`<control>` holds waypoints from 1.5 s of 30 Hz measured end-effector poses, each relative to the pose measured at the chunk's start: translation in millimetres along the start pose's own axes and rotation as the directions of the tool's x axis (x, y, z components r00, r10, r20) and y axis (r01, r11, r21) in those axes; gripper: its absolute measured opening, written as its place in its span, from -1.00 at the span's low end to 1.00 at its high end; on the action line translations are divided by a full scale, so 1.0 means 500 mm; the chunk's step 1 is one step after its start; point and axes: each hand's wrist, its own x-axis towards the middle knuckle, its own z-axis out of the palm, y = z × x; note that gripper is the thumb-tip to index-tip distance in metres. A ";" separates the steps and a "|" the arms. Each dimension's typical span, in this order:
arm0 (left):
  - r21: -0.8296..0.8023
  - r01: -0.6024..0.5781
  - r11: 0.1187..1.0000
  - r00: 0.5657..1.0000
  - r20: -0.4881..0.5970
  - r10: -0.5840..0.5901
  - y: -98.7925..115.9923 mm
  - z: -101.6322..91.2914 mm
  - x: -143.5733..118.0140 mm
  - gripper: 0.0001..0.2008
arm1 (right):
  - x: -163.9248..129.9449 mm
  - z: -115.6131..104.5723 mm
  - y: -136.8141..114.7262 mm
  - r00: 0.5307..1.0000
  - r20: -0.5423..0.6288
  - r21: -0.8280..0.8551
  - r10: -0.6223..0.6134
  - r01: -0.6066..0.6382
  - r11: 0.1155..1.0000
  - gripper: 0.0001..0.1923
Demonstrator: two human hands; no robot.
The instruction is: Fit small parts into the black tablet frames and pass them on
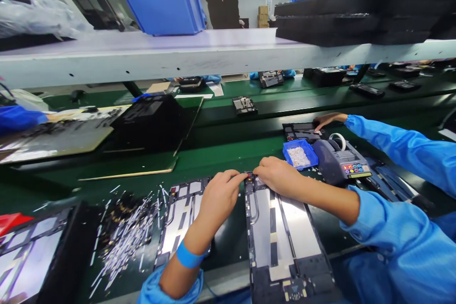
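An opened tablet chassis (285,237) lies in front of me on the green bench, silver plates showing inside. My left hand (219,197) pinches at its top left corner, fingertips touching a small part there. My right hand (276,175) rests with curled fingers on the same top edge, right beside the left fingertips. Whether either hand holds a small part is too small to tell. A second opened chassis (178,218) lies to the left, partly under my left forearm.
A small blue tray (309,148) of white bits and a grey tape dispenser (338,159) stand at right. A co-worker's hand (329,119) in a blue sleeve touches another chassis behind them. Peeled strips (124,237) litter the left; a black box (149,121) stands beyond. A white shelf (142,52) overhangs.
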 end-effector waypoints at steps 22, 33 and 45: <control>-0.132 -0.009 0.991 0.997 0.070 0.018 0.002 0.005 0.012 -0.53 | -0.030 0.007 0.013 0.975 0.000 -0.128 -0.222 0.220 0.967 -0.59; -0.525 0.348 0.777 0.937 0.165 -0.308 -0.001 -0.005 0.038 -0.64 | -0.012 -0.016 0.007 0.964 0.112 -0.145 -0.242 0.257 0.955 -0.60; -0.640 0.681 0.355 0.732 0.581 -0.357 0.006 0.016 0.102 -0.90 | -0.046 -0.003 0.050 0.988 -0.050 0.126 -0.146 0.152 0.980 -0.64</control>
